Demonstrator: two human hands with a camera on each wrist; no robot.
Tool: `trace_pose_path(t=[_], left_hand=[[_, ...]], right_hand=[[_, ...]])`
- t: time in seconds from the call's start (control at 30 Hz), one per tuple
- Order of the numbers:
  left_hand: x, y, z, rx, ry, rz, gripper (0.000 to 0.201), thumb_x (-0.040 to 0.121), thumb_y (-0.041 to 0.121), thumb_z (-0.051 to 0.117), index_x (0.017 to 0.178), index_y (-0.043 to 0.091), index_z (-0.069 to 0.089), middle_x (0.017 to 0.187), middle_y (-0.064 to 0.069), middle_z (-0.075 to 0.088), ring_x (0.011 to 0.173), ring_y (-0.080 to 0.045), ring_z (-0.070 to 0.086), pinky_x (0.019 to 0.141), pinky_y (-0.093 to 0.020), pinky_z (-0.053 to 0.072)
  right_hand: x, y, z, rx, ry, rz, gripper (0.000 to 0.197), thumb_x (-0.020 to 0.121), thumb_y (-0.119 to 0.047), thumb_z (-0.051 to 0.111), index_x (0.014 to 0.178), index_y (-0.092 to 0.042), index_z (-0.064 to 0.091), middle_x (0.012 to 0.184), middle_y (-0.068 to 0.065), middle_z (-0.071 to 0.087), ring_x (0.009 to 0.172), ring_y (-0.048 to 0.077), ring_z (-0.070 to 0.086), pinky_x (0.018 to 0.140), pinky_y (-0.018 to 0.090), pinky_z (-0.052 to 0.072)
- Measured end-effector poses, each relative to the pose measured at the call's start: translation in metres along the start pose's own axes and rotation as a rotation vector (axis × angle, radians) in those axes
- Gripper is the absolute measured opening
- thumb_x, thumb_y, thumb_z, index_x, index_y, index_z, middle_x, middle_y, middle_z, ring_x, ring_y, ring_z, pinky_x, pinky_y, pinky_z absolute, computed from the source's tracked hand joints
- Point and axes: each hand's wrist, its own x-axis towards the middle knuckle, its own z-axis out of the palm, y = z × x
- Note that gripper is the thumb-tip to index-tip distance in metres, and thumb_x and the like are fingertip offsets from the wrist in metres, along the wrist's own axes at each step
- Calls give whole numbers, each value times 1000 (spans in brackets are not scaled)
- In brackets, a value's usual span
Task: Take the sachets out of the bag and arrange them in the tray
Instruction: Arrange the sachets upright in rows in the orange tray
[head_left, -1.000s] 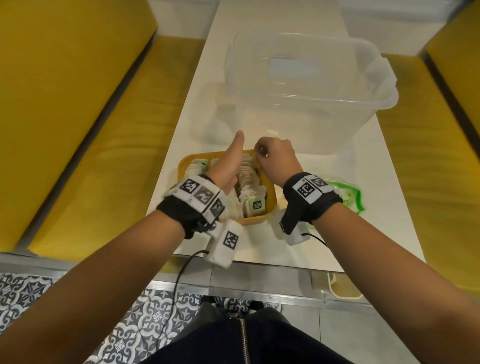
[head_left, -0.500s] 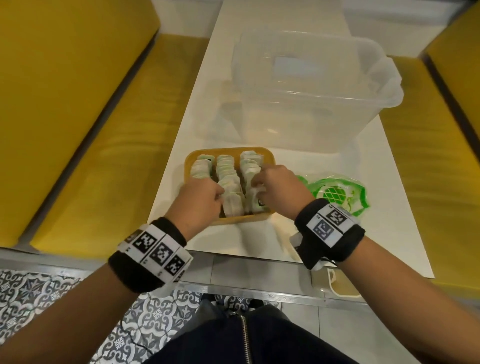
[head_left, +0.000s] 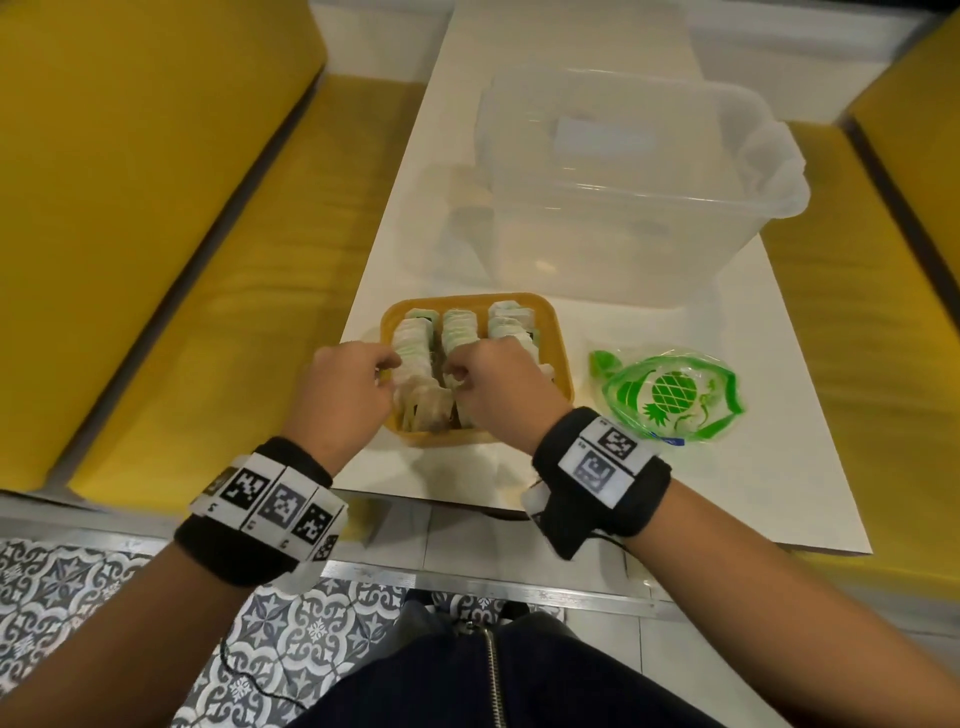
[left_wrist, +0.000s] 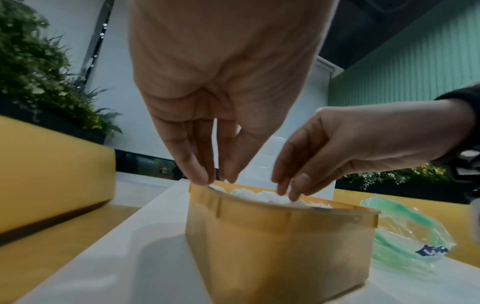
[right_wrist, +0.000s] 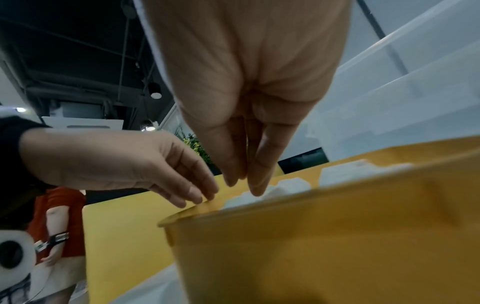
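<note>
A yellow tray (head_left: 558, 364) near the table's front edge holds three rows of white and green sachets (head_left: 457, 327) standing on edge. My left hand (head_left: 387, 371) reaches down at the tray's left side, its straight fingertips (left_wrist: 202, 179) touching the tops of the left row by the rim. My right hand (head_left: 452, 374) is over the middle row, and its fingertips (right_wrist: 259, 189) rest on sachet tops (right_wrist: 288, 185). No sachet shows between thumb and fingers of either hand. The clear bag (head_left: 670, 395) with green print lies flat to the right of the tray.
A large clear plastic bin (head_left: 623, 182) stands just behind the tray. The white table (head_left: 701, 493) runs between yellow benches (head_left: 234, 260) on both sides. A person in a red top (right_wrist: 57, 222) stands off to the left, far from the table.
Both hands have come back from the tray's far end to its near end. The left thumb no longer sticks up, and both hands now touch the sachet rows.
</note>
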Motion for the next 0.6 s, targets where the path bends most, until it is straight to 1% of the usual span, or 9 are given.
trace_pose_path(t=[0.03,0.1,0.17,0.23,0.3,0.4,0.43,0.53,0.6], left_hand=[[-3,-2,1,-8,11,-19,27,87,15,65,114,17,69,109,-5,71,93,-20,65,76,-27,48],[-9,-4,2,-37,20,-56,33,86,18,66,120,19,65,111,-5,69,89,-18,65,73,-27,45],[-16,-5,4,-88,10,-100,37,87,16,66,123,19,63,114,-4,67,83,-15,65,74,-26,44],[-19,-7,7,-133,-5,-120,37,87,14,66,124,18,62,117,-2,67,86,-15,66,78,-24,45],[-20,-9,9,-150,-8,-118,35,88,11,64,122,18,64,115,0,68,93,-17,66,80,-23,46],[-19,-8,11,-166,-7,-122,32,87,8,63,117,18,67,113,0,69,96,-20,65,84,-27,48],[-19,-8,11,-167,-5,-120,32,87,8,63,116,18,68,113,0,70,97,-21,65,84,-27,47],[-16,-6,10,-152,11,-106,32,86,6,62,116,16,69,114,-1,70,100,-21,65,83,-20,41],[-15,-6,9,-143,22,-102,32,87,5,61,116,15,69,115,-2,70,104,-20,64,83,-18,39]], right_hand=[[4,-7,3,-29,-13,-13,22,88,-5,51,102,-8,67,89,8,62,82,24,55,71,28,41],[12,-17,8,-89,-60,-16,18,88,-6,53,102,-4,64,94,13,62,88,30,60,76,33,48],[18,-23,10,-176,-120,-23,21,88,-7,56,108,-2,61,102,15,62,94,32,61,82,36,50],[22,-27,11,-258,-170,-38,26,89,-8,57,114,-1,58,107,16,62,98,33,62,85,38,50],[24,-27,13,-301,-186,-51,27,90,-8,56,117,-2,57,109,15,61,100,32,61,85,38,50],[25,-26,16,-300,-180,-50,27,91,-9,54,117,-5,55,107,15,60,97,32,61,80,38,50],[25,-26,17,-287,-175,-47,27,92,-10,54,119,-6,53,107,15,60,96,32,62,80,37,51],[24,-26,18,-241,-142,-53,28,93,-12,53,121,-8,52,105,15,61,94,32,62,81,39,54],[26,-26,19,-204,-104,-46,28,93,-8,49,120,-7,52,105,16,61,93,33,61,78,36,51]])
